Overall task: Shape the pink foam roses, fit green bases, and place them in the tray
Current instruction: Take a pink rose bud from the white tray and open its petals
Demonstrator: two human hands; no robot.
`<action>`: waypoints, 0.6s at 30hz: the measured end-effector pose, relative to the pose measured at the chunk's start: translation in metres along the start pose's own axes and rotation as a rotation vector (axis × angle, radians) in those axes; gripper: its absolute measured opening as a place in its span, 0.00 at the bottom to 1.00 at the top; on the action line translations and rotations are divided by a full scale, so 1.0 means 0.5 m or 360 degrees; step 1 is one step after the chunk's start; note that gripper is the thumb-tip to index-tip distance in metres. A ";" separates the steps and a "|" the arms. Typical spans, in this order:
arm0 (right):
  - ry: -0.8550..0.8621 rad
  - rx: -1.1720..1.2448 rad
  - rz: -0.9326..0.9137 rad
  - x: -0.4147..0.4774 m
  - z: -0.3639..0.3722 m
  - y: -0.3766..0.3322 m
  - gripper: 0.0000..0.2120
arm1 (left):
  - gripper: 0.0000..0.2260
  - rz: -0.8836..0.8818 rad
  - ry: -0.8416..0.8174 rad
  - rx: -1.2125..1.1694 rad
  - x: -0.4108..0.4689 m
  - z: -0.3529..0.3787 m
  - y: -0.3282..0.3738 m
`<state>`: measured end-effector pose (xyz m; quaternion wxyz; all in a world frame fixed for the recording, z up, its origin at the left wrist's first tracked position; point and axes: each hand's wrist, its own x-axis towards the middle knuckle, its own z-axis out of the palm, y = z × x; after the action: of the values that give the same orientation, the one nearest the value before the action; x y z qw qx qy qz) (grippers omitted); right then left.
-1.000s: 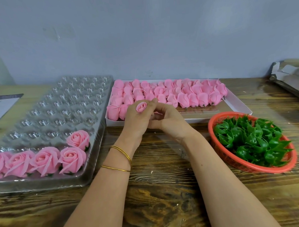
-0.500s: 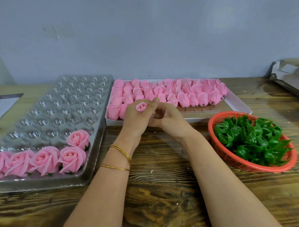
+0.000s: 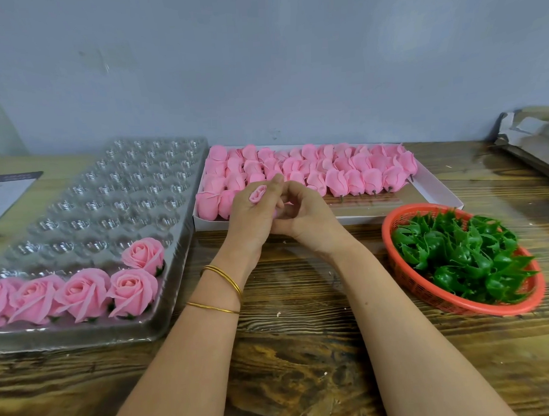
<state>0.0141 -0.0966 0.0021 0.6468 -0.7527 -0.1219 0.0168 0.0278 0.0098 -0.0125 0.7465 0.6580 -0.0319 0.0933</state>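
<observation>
- One pink foam rose bud (image 3: 257, 194) is being worked on. It is held up over the far middle of the wooden table (image 3: 305, 370), just in front of the white shallow box (image 3: 439, 197) of unshaped pink foam buds (image 3: 353, 177).
- Foam like this is probably very light and soft, and likely to crease or tear. It is best taken low around the body with gentle pressure, leaving the outer petals free to be opened.
- The left hand (image 3: 251, 218) has its grip wrapped round the bud. Fingers and thumb curl about it so only the rolled tip shows above the forefinger.
- The right hand (image 3: 306, 214) is pressed against the left, fingers curled in toward the bud's side. A sliver of pink shows between the hands. Whether this grip pinches a petal or only steadies the bud cannot be told.
- Five finished pink foam roses (image 3: 132, 289) sit in the near cups of the clear plastic dimpled tray (image 3: 115, 196) on the left.
- Many green plastic spiky bases (image 3: 457, 256) are heaped in the orange-red mesh basket (image 3: 387, 237) at near right, well apart from both hands. They look stiffer than the foam, and none is fitted to this bud yet.
</observation>
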 end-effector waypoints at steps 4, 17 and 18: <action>0.0005 -0.0007 0.0011 0.001 0.000 0.003 0.16 | 0.21 0.0044 -0.0017 -0.0013 -0.003 -0.004 0.000; -0.0161 0.0162 0.0070 -0.009 -0.004 -0.006 0.13 | 0.11 0.0067 -0.0099 0.0026 0.001 -0.011 0.002; -0.0160 0.0168 0.0056 -0.008 -0.004 -0.005 0.13 | 0.12 0.0064 -0.0086 0.0025 0.001 -0.010 0.001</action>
<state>0.0101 -0.0991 0.0044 0.6782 -0.7178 -0.1398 0.0724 0.0277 0.0150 -0.0125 0.7381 0.6654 -0.0645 0.0907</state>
